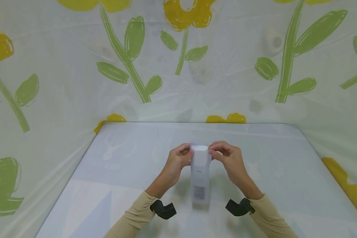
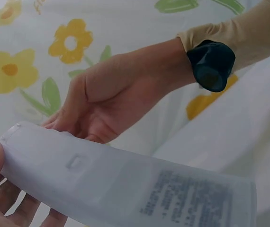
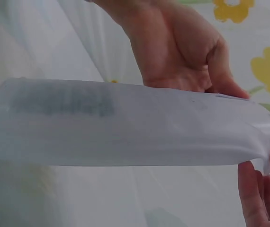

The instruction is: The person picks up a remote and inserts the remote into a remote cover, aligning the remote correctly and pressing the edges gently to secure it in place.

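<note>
1. A white plastic pouch (image 1: 200, 175) is being held upright above the pale table (image 1: 122, 172), between both hands.
2. Its top left edge is being pinched by the left hand (image 1: 178, 162), fingers curled.
3. Its top right edge is being pinched by the right hand (image 1: 230, 160).

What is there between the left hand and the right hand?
The upper end of a tall translucent white plastic pouch sits between the left hand and the right hand; both pinch it, as the head view shows.
</note>
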`<state>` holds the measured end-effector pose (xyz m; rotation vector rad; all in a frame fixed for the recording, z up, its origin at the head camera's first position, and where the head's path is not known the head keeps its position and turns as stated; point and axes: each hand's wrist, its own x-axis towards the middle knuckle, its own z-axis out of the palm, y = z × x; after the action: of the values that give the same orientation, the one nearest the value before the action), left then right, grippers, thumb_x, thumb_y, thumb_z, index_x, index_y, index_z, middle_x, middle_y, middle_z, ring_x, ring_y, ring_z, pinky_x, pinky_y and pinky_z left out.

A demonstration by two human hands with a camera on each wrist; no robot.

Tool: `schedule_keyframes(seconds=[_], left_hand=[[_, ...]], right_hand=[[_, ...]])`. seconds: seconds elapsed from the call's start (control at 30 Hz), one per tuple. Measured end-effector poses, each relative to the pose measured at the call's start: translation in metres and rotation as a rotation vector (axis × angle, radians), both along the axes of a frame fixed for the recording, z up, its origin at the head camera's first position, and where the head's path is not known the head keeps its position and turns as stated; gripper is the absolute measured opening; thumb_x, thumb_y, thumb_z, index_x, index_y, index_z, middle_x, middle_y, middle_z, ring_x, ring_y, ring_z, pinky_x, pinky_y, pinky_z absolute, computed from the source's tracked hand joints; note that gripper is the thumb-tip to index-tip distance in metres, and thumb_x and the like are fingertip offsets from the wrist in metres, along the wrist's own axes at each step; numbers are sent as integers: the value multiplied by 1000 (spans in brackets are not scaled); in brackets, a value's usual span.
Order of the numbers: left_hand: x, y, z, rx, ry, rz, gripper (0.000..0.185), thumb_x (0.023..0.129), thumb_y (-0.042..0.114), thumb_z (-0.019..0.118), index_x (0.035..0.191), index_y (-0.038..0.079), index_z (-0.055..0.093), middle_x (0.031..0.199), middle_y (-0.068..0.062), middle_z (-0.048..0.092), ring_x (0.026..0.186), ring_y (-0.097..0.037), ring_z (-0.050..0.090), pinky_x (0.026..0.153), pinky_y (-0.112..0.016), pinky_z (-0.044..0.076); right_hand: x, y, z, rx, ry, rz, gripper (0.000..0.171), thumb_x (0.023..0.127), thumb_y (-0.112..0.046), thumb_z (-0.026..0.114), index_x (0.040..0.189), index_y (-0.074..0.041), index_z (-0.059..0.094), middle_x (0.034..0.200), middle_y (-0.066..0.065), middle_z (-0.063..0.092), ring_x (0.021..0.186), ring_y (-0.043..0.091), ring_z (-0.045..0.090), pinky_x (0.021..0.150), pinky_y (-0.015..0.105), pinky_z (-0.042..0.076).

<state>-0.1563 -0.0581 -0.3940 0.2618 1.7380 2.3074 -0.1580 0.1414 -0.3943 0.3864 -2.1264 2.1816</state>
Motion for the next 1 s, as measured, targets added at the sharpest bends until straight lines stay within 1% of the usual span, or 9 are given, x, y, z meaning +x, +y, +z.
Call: schedule_keyframes(seconds=[0.17, 0.3, 0.5, 0.6, 0.73, 0.83, 1.0], left_hand=[[2, -1, 2, -38, 24, 29, 34, 93, 12, 59, 122, -5, 56, 105, -7, 63, 94, -17, 59, 77, -33, 52], [3, -3, 2, -66, 55, 33, 32, 92, 11, 60, 120, -5, 58, 103, -7, 64, 92, -17, 59, 76, -34, 52], [0, -5, 0, -107, 105, 50, 28, 92, 10, 59, 116, -2, 60, 104, -10, 64, 89, -19, 60, 73, -34, 53], [-1, -4, -2, -120, 104, 60, 28, 92, 12, 59, 116, -2, 60, 105, -12, 64, 89, -19, 60, 71, -34, 54], [-1, -3, -5, -115, 81, 65, 30, 93, 14, 59, 119, -2, 59, 107, -13, 64, 91, -19, 60, 72, -33, 54], [-1, -3, -5, -101, 74, 61, 32, 93, 14, 59, 120, -3, 58, 109, -14, 63, 92, -20, 60, 73, -33, 53], [-2, -2, -4, -58, 65, 43, 34, 94, 14, 59, 123, -3, 57, 113, -15, 62, 95, -20, 61, 78, -35, 53]], right_hand=[[2, -2, 0, -20, -7, -32, 17, 87, -4, 67, 95, 10, 63, 99, 8, 61, 88, 20, 62, 71, 33, 57], [4, -4, 1, -19, 1, -45, 17, 87, -5, 67, 95, 10, 63, 99, 7, 62, 87, 21, 62, 69, 34, 57], [5, -7, 6, -38, 24, -63, 17, 87, -4, 66, 94, 10, 62, 99, 5, 63, 87, 20, 62, 68, 33, 57], [6, -7, 7, -37, 36, -40, 15, 86, -2, 67, 93, 11, 62, 99, 6, 63, 88, 20, 62, 70, 32, 57], [5, -5, 8, -4, 73, 32, 13, 87, 0, 65, 94, 11, 63, 102, 8, 62, 93, 21, 60, 72, 32, 57], [4, -3, 9, 26, 83, 68, 17, 89, -1, 63, 102, 9, 62, 106, 10, 60, 95, 21, 60, 72, 34, 57], [2, -5, 8, 51, 38, 83, 28, 92, -7, 61, 117, 2, 53, 112, 11, 57, 93, 20, 64, 72, 36, 57]])
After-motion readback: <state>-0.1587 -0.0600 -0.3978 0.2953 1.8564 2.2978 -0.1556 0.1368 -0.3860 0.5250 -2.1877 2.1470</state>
